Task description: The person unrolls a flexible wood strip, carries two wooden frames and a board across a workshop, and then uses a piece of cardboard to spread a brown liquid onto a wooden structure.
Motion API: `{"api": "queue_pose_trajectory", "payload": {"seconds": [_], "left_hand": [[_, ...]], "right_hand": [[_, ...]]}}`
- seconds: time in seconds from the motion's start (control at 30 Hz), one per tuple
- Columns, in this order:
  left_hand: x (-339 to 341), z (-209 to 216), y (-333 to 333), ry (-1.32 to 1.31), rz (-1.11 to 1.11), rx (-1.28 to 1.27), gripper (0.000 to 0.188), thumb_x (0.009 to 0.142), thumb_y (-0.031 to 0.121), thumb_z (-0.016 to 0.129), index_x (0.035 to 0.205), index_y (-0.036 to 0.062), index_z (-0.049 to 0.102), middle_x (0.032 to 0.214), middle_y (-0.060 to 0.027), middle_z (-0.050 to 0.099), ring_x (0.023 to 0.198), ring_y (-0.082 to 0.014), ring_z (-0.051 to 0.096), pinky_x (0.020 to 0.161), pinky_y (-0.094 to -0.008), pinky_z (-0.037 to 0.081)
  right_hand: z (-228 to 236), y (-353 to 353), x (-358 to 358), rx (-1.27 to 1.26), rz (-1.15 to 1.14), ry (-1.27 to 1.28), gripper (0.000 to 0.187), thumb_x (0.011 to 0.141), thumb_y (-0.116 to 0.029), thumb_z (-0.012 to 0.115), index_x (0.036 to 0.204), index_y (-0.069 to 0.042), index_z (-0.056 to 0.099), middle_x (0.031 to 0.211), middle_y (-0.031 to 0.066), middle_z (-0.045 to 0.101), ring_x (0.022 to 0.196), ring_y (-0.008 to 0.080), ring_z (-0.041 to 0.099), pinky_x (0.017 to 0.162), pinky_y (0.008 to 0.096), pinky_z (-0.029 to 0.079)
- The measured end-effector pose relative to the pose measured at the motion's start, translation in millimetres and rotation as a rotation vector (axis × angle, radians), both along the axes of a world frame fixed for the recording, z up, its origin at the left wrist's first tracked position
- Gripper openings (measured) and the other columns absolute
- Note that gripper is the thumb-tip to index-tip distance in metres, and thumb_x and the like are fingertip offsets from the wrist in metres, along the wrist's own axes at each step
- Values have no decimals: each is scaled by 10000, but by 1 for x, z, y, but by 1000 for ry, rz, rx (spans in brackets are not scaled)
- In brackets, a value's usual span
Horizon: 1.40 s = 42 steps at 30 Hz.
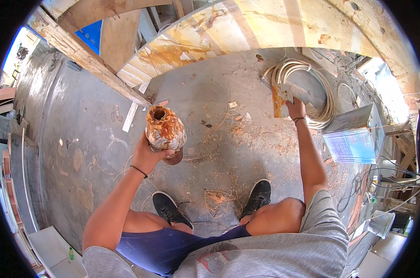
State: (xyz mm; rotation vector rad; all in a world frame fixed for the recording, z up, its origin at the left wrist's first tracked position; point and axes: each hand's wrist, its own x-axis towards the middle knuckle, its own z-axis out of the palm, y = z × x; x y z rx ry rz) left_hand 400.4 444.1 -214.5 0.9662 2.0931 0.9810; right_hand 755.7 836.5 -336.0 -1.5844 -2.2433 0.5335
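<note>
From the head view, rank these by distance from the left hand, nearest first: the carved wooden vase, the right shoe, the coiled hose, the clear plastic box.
1. Carved wooden vase: held in the left hand.
2. Right shoe: on the floor, lower centre.
3. Coiled hose: upper right, beside the right hand.
4. Clear plastic box: far right.

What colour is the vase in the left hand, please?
The vase is mottled rusty orange and off-white, seen best in the head view.

The carved wooden vase (165, 132) looks rough and blotchy orange, the sandpaper sheet (281, 99) matt and gritty, the concrete floor (80, 125) dusty with wood shavings.
</note>
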Motion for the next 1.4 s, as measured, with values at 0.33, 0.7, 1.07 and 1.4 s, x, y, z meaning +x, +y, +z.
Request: {"api": "queue_pose_trajectory", "payload": {"seconds": [0.33, 0.7, 1.07, 1.4], "left_hand": [[-2, 1, -5, 48, 32, 15, 683, 535, 183, 808, 1105, 10, 473, 1056, -133, 587, 979, -235, 569, 826, -337, 450], [-3, 1, -8, -12, 46, 66, 738, 543, 173, 807, 1159, 10, 435, 1069, -122, 580, 994, -218, 559, 837, -331, 447], [-10, -6, -17, -26, 59, 90, 725, 546, 192, 811, 1147, 17, 447, 1058, -108, 579, 985, -202, 558, 833, -322, 450], [-10, 1, -12, -38, 71, 76, 759, 554, 175, 804, 1187, 5, 421, 1107, -99, 551, 1027, -183, 528, 882, -315, 428]], "right_hand": [[-4, 12, -26, -477, -167, 654, 327, 766, -105, 594, 1072, -17, 515, 905, 109, 609, 828, 223, 604, 727, 340, 472], [82, -26, -184, -976, -75, 1536, 425, 791, 16, 508, 1204, -10, 411, 1097, 121, 514, 978, 262, 541, 847, 391, 481], [175, -159, -206, -747, 555, 1559, 320, 810, 20, 518, 1126, -7, 481, 1107, 118, 556, 1017, 255, 550, 851, 376, 469], [181, -165, -185, -588, 435, 1253, 263, 814, -25, 532, 1072, 25, 515, 974, 36, 591, 866, 103, 551, 705, 240, 449]]}}
